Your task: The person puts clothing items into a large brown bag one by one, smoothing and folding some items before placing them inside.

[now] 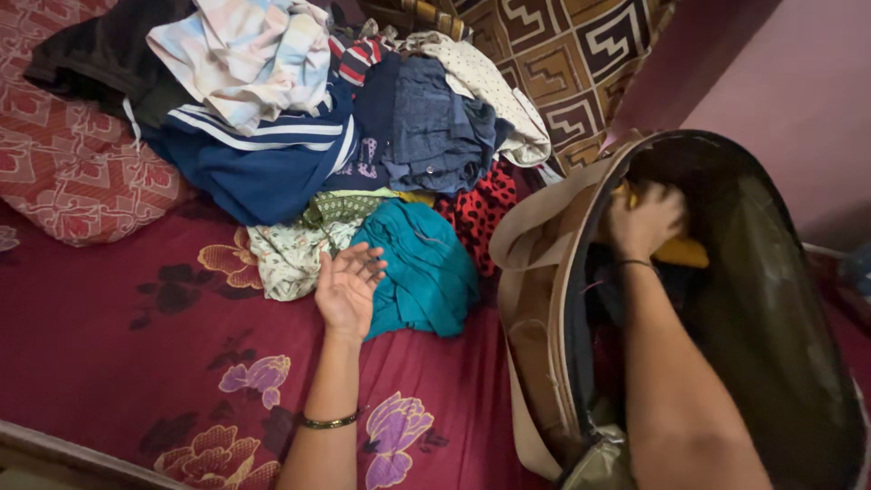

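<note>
My left hand [347, 289] lies palm up and open on the maroon flowered bedsheet [136, 363], its fingertips beside a teal garment [422, 268] at the front of a heap of clothes [299, 127]. My right hand [642, 220] reaches down into an open tan and black bag [544, 272] and presses on a yellow garment [685, 251] inside it. A thin dark band circles my right wrist and a bangle my left forearm. The bottom of the bag is dark and hidden.
The heap holds a navy striped jacket [263, 163], a dark blue denim shirt [431, 127], a red dotted cloth [476, 213] and pale printed pieces. A red patterned pillow [73, 163] lies at left. A brown patterned cushion [562, 54] leans behind.
</note>
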